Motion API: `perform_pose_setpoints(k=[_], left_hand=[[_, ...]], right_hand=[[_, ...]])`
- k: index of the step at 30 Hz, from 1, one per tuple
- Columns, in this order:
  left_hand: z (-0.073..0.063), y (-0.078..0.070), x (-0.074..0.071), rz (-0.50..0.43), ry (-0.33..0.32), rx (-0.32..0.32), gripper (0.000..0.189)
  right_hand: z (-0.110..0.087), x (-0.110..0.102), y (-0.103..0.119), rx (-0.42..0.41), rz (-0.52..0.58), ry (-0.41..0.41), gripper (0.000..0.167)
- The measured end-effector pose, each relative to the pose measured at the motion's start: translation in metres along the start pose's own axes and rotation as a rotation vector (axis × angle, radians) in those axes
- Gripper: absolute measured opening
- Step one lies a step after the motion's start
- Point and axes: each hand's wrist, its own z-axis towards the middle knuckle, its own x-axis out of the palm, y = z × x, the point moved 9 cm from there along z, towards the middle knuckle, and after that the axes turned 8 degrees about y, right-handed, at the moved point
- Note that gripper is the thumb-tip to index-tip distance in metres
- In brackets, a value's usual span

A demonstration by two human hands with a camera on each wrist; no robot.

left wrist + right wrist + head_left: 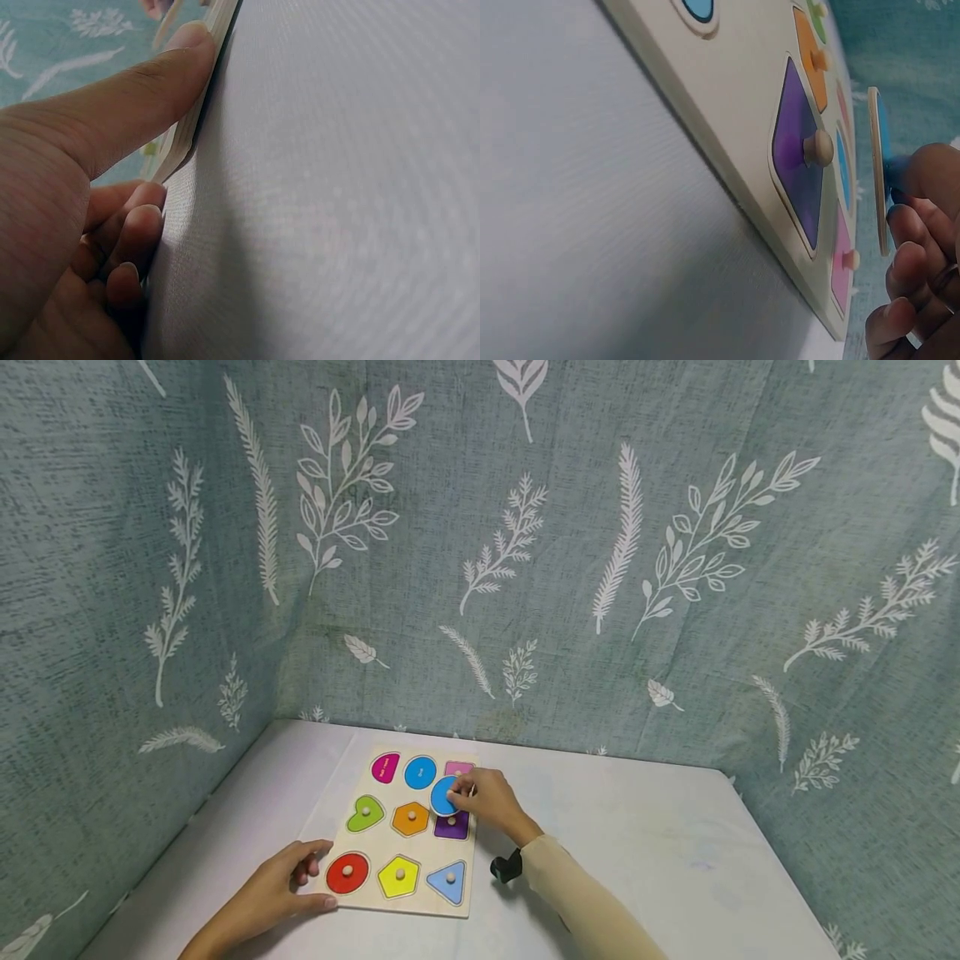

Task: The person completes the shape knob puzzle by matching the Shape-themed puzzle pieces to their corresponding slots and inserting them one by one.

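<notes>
A wooden shape puzzle board (378, 842) lies on the table. Above its right side, my right hand (487, 797) pinches the knob of a blue oval puzzle piece (442, 795). The piece is held clear of the board, as the right wrist view shows, and overlaps the purple piece (795, 150) and pink piece (841, 262) in the head view. My left hand (281, 889) holds the board's near left corner, thumb (161, 82) against the near edge and the other fingers curled by the left side. At the far row, a blue oval recess (420, 772) shows its printed label.
A magenta half-round recess (386, 767) sits at the far left of the board. Green heart (365, 813), orange hexagon (410, 818), red circle (347, 872), yellow pentagon (399, 877) and light blue triangle (448, 883) pieces lie in place. Patterned cloth (465, 543) hangs behind the white-covered table (637, 843).
</notes>
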Motion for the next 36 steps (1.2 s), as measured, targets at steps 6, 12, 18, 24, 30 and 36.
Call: perform_pose_setpoints(k=[6, 12, 18, 24, 30, 36], left_hand=[[0.000, 0.001, 0.001, 0.005, 0.000, -0.003, 0.088], [-0.002, 0.000, 0.002, -0.016, 0.007, 0.034, 0.086], [-0.003, 0.002, 0.002, -0.011, 0.007, 0.030, 0.086], [-0.002, 0.004, 0.002, -0.021, 0.009, 0.012, 0.085], [-0.002, 0.006, 0.002, -0.031, 0.017, 0.008, 0.085], [0.000, 0.004, 0.001, -0.039, 0.020, -0.007, 0.087]], right_hand=[[0.008, 0.003, 0.001, 0.015, 0.021, -0.002, 0.011], [0.016, 0.008, 0.001, 0.030, 0.025, 0.002, 0.015], [0.023, 0.011, 0.001, 0.047, 0.045, -0.007, 0.012], [0.030, 0.012, 0.009, -0.012, 0.032, -0.016, 0.010], [0.041, 0.020, 0.002, 0.033, 0.004, 0.011, 0.012], [0.049, 0.024, -0.001, 0.055, 0.004, 0.015, 0.012]])
